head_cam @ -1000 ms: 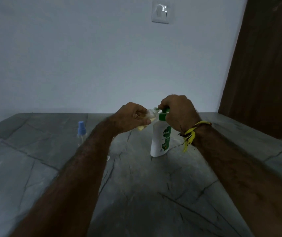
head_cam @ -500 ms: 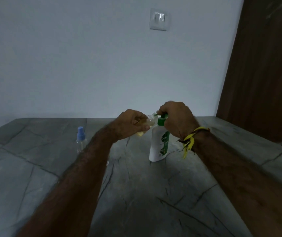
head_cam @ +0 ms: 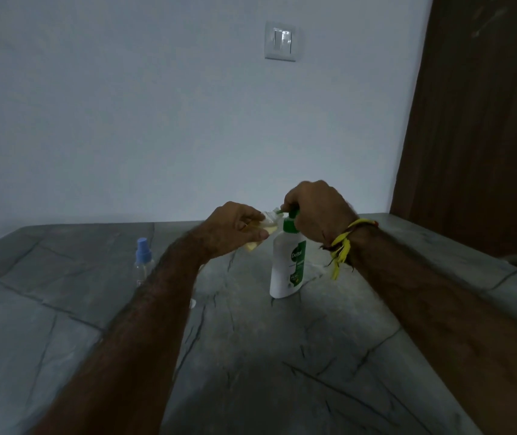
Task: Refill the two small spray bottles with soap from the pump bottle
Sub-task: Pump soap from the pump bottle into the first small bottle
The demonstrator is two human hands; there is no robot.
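Head view shows a grey stone counter (head_cam: 250, 372) that fills the lower half of the frame, with thin dark joints and veins crossing it. Its far edge meets a pale wall (head_cam: 156, 120) along a line a little above the middle of the frame, and at the right this edge ends against a dark brown wooden panel (head_cam: 486, 120) that stands along the whole right side. A white light switch (head_cam: 280, 41) sits on the wall at the upper centre. The widest bare part of the counter lies in the lower centre, between the two forearms, and another bare part is at the lower left. The white pump bottle (head_cam: 287, 268) with green collar and green label stands upright on the counter, right of the centre. The right hand (head_cam: 316, 211) is on top of it, the fingers curled over the green pump head. The left hand (head_cam: 235, 229) is just left of the pump and grips a small clear spray bottle (head_cam: 265, 226) tilted, with yellowish liquid inside, its mouth at the pump nozzle; whether they touch I cannot tell. A yellow thread band (head_cam: 343, 246) is around the right wrist. The second spray bottle (head_cam: 143, 262), clear with a blue cap, stands upright at the centre left, well apart from both hands, just beside the left forearm.
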